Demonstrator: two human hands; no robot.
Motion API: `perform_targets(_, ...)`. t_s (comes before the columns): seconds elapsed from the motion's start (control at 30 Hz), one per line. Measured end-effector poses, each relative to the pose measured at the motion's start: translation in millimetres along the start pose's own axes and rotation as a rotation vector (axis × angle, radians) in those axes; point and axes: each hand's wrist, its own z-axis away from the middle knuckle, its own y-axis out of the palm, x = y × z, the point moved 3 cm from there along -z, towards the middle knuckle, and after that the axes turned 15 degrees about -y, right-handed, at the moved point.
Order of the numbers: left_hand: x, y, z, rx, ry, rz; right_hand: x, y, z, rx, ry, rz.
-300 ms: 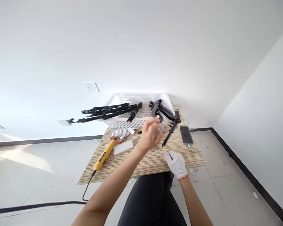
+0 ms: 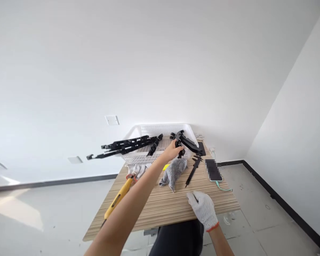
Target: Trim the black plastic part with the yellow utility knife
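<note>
Black bracket (image 2: 183, 140): jointed plastic or metal piece, matte, lying over the near right rim of the white basket (image 2: 138, 130). Left hand (image 2: 172, 151), bare, reaches to it; fingers curl around its lower end, which they partly hide, so the grip itself is hard to make out.
Grey cloth (image 2: 173, 172): soft, crumpled, on the desk (image 2: 160, 209) just below the left hand, touching or nearly touching the wrist.
Right hand (image 2: 202, 208): in a white knitted glove with an orange cuff, resting on the desk near its front edge, fingers closed on a small dark item too small to identify.
Long black arms (image 2: 128, 145): slim, stacked, jutting leftward out of the perforated basket.
Black strip (image 2: 193, 171): narrow, beside the cloth.
Phone (image 2: 213, 170): screen blurred, green cable attached.
Yellow tool (image 2: 118, 197): long handle, partly hidden by the left forearm.
Desk: striped wood-grain top.
</note>
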Motion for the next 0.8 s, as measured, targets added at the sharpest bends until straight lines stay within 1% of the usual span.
perform_targets(0.07, 6.7, 0.5, -5.7, -0.051, 0.029, 0.065, -0.8, 4.9, 0.3, -0.009, -0.024, 0.008)
perform_targets(0.17, 14.2, -4.3, -5.9, -0.119, 0.071, 0.119, 1.3, 6.7, 0.8, -0.049, -0.040, 0.049)
perform_targets(0.27, 21.2, -16.1, 1.0, -0.174, 0.093, 0.191, 5.4, 3.0, 1.6, -0.058, -0.029, 0.050)
perform_targets(0.33, 28.2, -26.8, 10.2, -0.195, 0.135, 0.250, 7.5, 0.0, 2.0, -0.055, -0.007, 0.040)
perform_targets(0.4, 36.7, -37.8, 24.6, -0.194, 0.230, 0.312, 8.7, -1.9, 2.4, -0.049, 0.022, 0.030)
perform_targets(0.5, 50.2, -51.3, 54.4, -0.167, 0.417, 0.385, 9.4, -3.2, 2.9, -0.045, 0.039, 0.020)
perform_targets(0.6, 59.1, -62.2, 85.1, -0.190, 0.525, 0.389, 8.8, -4.9, 2.2, -0.052, 0.052, -0.037)
perform_targets(0.63, 60.1, -66.3, 94.3, -0.208, 0.544, 0.385, 8.2, -5.6, 1.6, -0.056, 0.070, -0.091)
perform_targets(0.7, 59.5, -76.8, 111.5, -0.239, 0.578, 0.402, 6.4, -7.4, 0.2, -0.076, 0.135, -0.289)
perform_targets(0.77, 57.8, -90.8, 128.2, -0.264, 0.621, 0.424, 5.2, -10.4, -1.4, -0.102, 0.208, -0.492)
perform_targets(0.8, 57.5, -98.6, 136.9, -0.276, 0.642, 0.421, 5.3, -13.1, -2.5, -0.111, 0.231, -0.560)
